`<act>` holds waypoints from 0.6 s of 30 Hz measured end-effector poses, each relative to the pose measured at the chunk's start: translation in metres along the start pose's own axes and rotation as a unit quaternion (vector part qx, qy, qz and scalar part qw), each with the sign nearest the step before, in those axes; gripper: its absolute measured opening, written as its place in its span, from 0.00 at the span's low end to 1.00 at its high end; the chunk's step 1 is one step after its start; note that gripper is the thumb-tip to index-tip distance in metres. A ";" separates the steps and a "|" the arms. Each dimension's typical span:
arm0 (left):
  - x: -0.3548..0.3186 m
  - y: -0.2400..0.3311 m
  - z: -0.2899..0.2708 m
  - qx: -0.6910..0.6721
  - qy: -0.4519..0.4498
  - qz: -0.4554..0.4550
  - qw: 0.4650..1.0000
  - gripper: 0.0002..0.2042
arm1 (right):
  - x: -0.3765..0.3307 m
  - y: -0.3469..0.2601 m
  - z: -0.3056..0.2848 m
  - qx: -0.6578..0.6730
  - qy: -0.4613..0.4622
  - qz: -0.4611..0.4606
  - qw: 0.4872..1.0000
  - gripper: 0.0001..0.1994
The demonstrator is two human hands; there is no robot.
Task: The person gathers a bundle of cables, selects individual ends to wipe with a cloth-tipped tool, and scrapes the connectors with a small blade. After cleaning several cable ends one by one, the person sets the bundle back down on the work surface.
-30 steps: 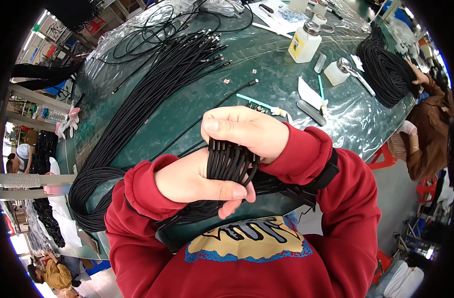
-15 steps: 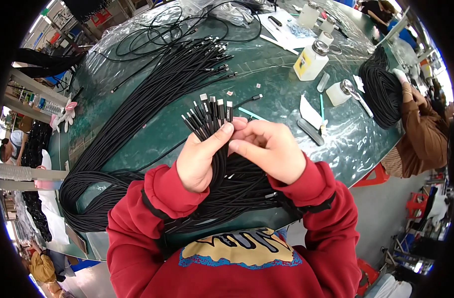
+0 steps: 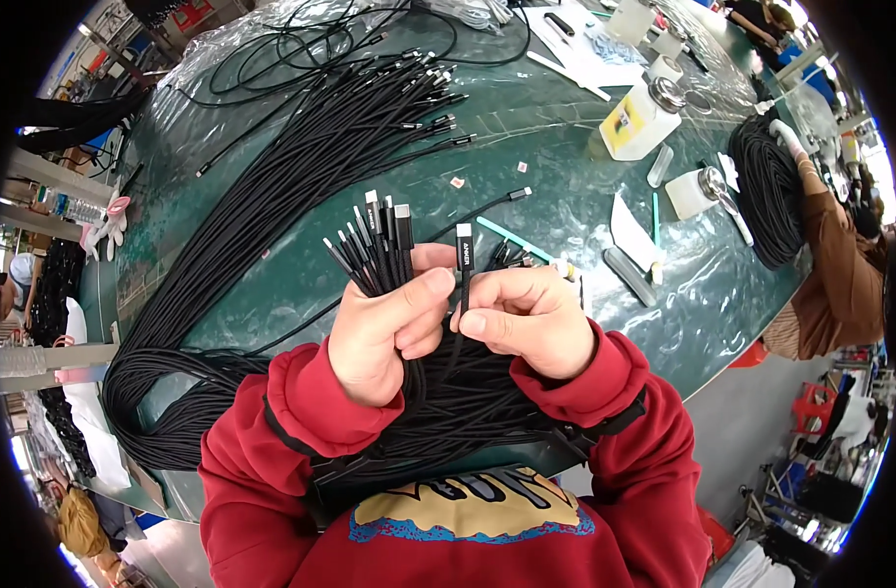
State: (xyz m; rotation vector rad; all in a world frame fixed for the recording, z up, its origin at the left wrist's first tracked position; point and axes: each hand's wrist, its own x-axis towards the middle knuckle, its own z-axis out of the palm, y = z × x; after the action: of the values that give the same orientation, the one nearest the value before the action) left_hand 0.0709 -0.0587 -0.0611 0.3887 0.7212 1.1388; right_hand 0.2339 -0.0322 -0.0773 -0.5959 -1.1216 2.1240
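My left hand [image 3: 384, 328] is closed round a bunch of black charging cables [image 3: 377, 257], their silver-tipped plugs fanned upward above the thumb. Just to its right, my right hand [image 3: 526, 318] pinches a single black charging cable [image 3: 465, 257] below its plug, which stands upright and apart from the bunch. More black cables [image 3: 468, 402] lie beneath both wrists. A long thick bundle of the same cables [image 3: 262, 216] curves along the left of the table, its plug ends pointing to the far side.
On the green table [image 3: 556, 147] are a square white bottle [image 3: 639, 120] and a smaller bottle [image 3: 693, 193], with a grey knife-like tool [image 3: 629, 277] nearer me. A coiled black cable bundle [image 3: 765, 191] lies at the right edge, beside a co-worker's brown sleeve [image 3: 830, 265].
My right hand has drawn one cable out of the bunch to the right. My left hand has shifted slightly left with the others, and the view has turned a little.
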 end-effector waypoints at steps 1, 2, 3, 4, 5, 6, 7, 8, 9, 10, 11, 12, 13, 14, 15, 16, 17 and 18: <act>-0.001 -0.001 0.001 0.019 0.003 0.003 1.000 0.11 | 0.000 -0.001 0.000 0.003 -0.007 -0.002 1.000 0.04; -0.001 -0.002 0.002 0.038 0.004 0.008 0.999 0.11 | -0.001 -0.002 -0.001 0.004 -0.015 -0.004 1.000 0.04; -0.002 -0.002 0.004 0.040 0.004 0.006 0.999 0.11 | -0.001 -0.003 -0.001 0.005 -0.014 -0.005 1.000 0.04; -0.003 -0.002 0.006 0.063 0.010 0.007 0.998 0.11 | -0.001 -0.004 -0.001 0.003 -0.021 -0.005 1.000 0.04; -0.004 -0.002 0.008 0.086 0.017 0.009 0.996 0.11 | -0.002 -0.005 -0.001 0.000 -0.028 -0.006 1.000 0.04; -0.004 -0.002 0.009 0.109 0.023 0.011 0.994 0.11 | -0.002 -0.006 -0.001 -0.003 -0.035 -0.006 0.999 0.05; -0.005 -0.002 0.010 0.110 0.023 0.010 0.994 0.11 | -0.003 -0.005 0.000 -0.003 -0.035 -0.007 0.999 0.05; -0.005 -0.003 0.010 0.118 0.030 0.016 0.992 0.11 | -0.003 -0.004 -0.001 0.002 -0.033 0.006 0.999 0.05; -0.005 -0.004 0.010 0.125 0.038 0.021 0.991 0.12 | -0.003 -0.002 -0.001 0.007 -0.032 0.020 0.999 0.05; -0.004 -0.004 0.010 0.132 0.046 0.026 0.990 0.12 | -0.003 -0.001 -0.002 0.011 -0.031 0.034 0.999 0.05; -0.004 -0.004 0.010 0.132 0.046 0.026 0.990 0.12 | -0.003 0.001 -0.002 0.011 -0.031 0.033 0.999 0.05; -0.004 -0.004 0.010 0.126 0.050 0.022 0.991 0.12 | -0.002 0.002 -0.001 -0.011 -0.030 0.014 0.999 0.04; -0.003 -0.003 0.010 0.119 0.054 0.019 0.991 0.12 | -0.001 0.003 -0.001 -0.033 -0.028 -0.005 0.999 0.04; -0.004 -0.003 0.011 0.113 0.059 0.015 0.992 0.12 | -0.001 0.004 -0.001 -0.056 -0.027 -0.023 0.998 0.04; -0.004 -0.004 0.011 0.111 0.059 0.014 0.992 0.12 | -0.001 0.006 -0.003 -0.056 -0.026 -0.022 0.998 0.04; -0.005 -0.004 0.013 0.111 0.058 0.015 0.992 0.11 | -0.001 0.008 -0.005 -0.061 -0.014 -0.018 0.998 0.03; -0.005 -0.004 0.014 0.110 0.059 0.016 0.992 0.11 | 0.000 0.011 -0.007 -0.065 -0.004 -0.014 0.998 0.03; -0.006 -0.005 0.014 0.109 0.059 0.018 0.992 0.11 | 0.000 0.011 -0.008 -0.070 0.007 -0.009 0.997 0.03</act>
State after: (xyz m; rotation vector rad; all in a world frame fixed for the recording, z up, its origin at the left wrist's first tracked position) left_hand 0.0823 -0.0650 -0.0519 0.5233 0.9510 1.1273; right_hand 0.2352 -0.0324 -0.0909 -0.6604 -1.2715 2.0349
